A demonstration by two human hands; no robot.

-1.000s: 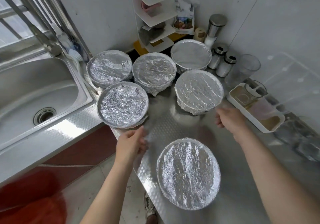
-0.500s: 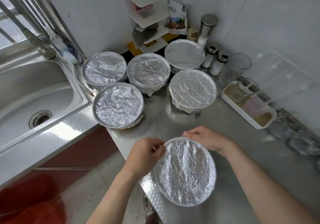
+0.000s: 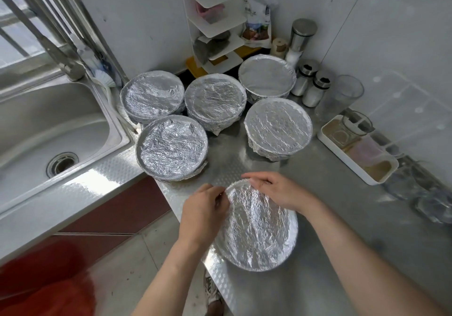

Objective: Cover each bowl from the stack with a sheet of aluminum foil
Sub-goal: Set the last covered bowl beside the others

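A foil-covered bowl [image 3: 256, 230] sits near the front edge of the steel counter [image 3: 330, 254]. My left hand [image 3: 204, 214] curls over its left rim and grips the foil edge there. My right hand [image 3: 276, 190] lies over the far rim with fingers bent down onto the foil. Several more foil-covered bowls stand behind: one at front left [image 3: 172, 148], one at back left [image 3: 152, 96], one in the middle [image 3: 215, 99], one at back right [image 3: 267, 77] and one at right [image 3: 278, 126].
A steel sink [image 3: 49, 129] with a tap lies to the left. A white corner shelf [image 3: 215, 29], jars and shakers [image 3: 310, 83], and a clear glass [image 3: 342, 95] line the back wall. A white tray [image 3: 357, 149] sits at right. The counter's front edge drops to the floor.
Both hands came back from the far bowls to the near bowl and took hold of its rim. Since half a second ago they have barely shifted.
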